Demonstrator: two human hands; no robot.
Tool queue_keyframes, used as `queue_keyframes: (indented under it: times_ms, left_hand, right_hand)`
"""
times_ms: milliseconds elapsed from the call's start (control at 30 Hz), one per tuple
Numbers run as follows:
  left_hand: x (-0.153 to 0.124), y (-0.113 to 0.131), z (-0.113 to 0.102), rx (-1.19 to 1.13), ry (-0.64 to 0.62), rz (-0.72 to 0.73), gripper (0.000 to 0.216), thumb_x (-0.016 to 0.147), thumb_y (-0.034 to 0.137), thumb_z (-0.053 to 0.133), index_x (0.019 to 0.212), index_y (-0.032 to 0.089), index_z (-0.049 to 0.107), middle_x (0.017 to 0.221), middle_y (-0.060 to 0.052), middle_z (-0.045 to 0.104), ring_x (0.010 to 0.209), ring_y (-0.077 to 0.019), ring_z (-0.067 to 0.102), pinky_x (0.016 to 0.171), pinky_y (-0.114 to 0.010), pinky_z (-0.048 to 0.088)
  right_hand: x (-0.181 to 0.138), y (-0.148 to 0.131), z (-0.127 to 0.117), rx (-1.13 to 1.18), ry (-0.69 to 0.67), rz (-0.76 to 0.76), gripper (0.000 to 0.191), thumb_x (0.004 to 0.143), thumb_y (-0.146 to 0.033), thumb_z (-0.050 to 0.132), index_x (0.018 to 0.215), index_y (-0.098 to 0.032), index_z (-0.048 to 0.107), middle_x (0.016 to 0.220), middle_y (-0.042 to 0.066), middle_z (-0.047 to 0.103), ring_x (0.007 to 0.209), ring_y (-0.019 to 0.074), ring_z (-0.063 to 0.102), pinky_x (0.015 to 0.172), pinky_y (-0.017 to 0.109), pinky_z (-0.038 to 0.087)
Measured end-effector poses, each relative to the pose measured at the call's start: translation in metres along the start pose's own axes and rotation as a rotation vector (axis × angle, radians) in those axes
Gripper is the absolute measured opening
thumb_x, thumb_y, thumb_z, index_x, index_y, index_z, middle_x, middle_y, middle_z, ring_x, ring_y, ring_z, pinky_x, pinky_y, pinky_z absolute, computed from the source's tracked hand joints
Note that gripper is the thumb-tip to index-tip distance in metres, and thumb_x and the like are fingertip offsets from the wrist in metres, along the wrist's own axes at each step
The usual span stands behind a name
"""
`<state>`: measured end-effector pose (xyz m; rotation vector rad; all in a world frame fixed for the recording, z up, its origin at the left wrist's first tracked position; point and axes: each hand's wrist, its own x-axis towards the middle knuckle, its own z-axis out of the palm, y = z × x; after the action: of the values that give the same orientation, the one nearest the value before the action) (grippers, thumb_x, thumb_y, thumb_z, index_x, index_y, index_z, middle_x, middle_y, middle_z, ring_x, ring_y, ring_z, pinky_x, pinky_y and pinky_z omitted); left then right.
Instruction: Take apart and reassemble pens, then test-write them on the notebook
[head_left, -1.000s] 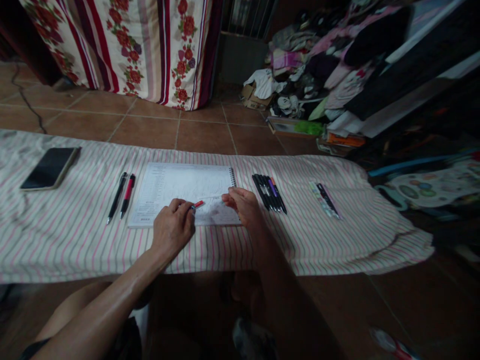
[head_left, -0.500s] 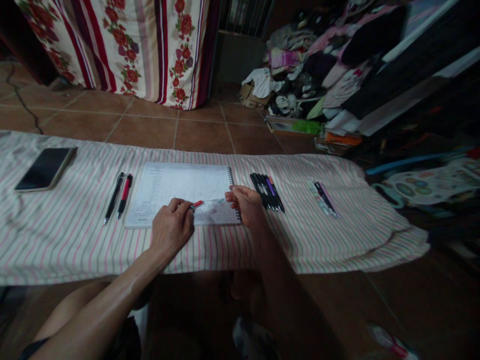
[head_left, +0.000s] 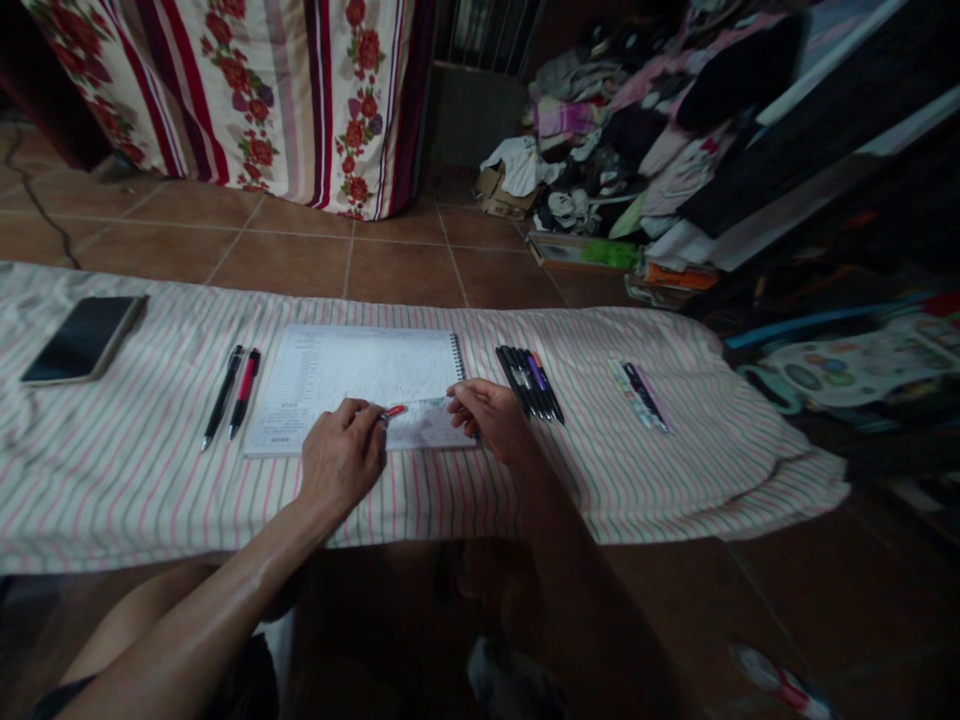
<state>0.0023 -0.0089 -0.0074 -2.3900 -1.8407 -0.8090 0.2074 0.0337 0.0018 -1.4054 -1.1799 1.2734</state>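
My left hand point(head_left: 341, 450) rests on the lower part of a spiral notebook point(head_left: 360, 360), its fingers closed round a small red-tipped object point(head_left: 394, 411); its kind is too blurred to tell. From there a thin, pale, see-through strip point(head_left: 429, 406) runs across the page toward my right hand point(head_left: 489, 415). The fingertips of that hand pinch the strip's right end above the notebook's lower right corner. A black pen point(head_left: 222, 398) and a red and black pen point(head_left: 244, 395) lie left of the notebook. Just beyond my right hand sits a row of several pens point(head_left: 531, 384).
A phone point(head_left: 84, 340) lies at the left on the striped cloth point(head_left: 697, 440). Slim patterned strips point(head_left: 640, 395) lie on the right side. Behind are a floral curtain point(head_left: 300, 100), the tiled floor point(head_left: 397, 265) and a heap of clothes point(head_left: 600, 130).
My right hand has shifted slightly down, its fingers more curled at the strip's end. My left hand stays on the notebook, and the whole view has moved a little.
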Motion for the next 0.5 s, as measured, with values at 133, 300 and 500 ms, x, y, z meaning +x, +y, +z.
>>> queue_keyframes:
  times_ms: [133,300,500]
  left_hand:
    - [0.0001,0.0002,-0.0012,0.014,0.008,0.002,0.026,0.089,0.03,0.046,0.099,0.019,0.067,0.095,-0.006,0.066,0.07,-0.0201,0.057,0.063,-0.034,0.043]
    - [0.001,-0.0023,-0.0019,0.006,0.049,0.025,0.025,0.089,0.029,0.045,0.099,0.018,0.066,0.095,-0.008,0.065,0.076,-0.0208,0.059,0.066,-0.034,0.043]
    - [0.003,-0.0042,-0.0042,-0.019,0.085,0.029,0.019,0.089,0.026,0.045,0.098,0.019,0.061,0.097,-0.009,0.064,0.081,-0.021,0.058,0.07,-0.035,0.043]
  right_hand:
    - [0.0014,0.0009,-0.0015,-0.006,0.002,-0.027,0.027,0.071,-0.04,0.059,0.076,-0.014,0.062,0.06,0.001,0.063,0.045,0.0083,0.056,0.035,0.016,0.035]
    - [0.0052,0.0001,-0.0035,-0.005,0.169,-0.043,0.025,0.07,-0.039,0.058,0.076,-0.014,0.061,0.056,-0.001,0.06,0.043,0.0081,0.053,0.035,0.016,0.033]
    - [0.0094,0.004,-0.0018,-0.031,0.221,-0.096,0.027,0.073,-0.041,0.056,0.08,-0.015,0.061,0.058,-0.001,0.061,0.043,0.0079,0.053,0.035,0.016,0.033]
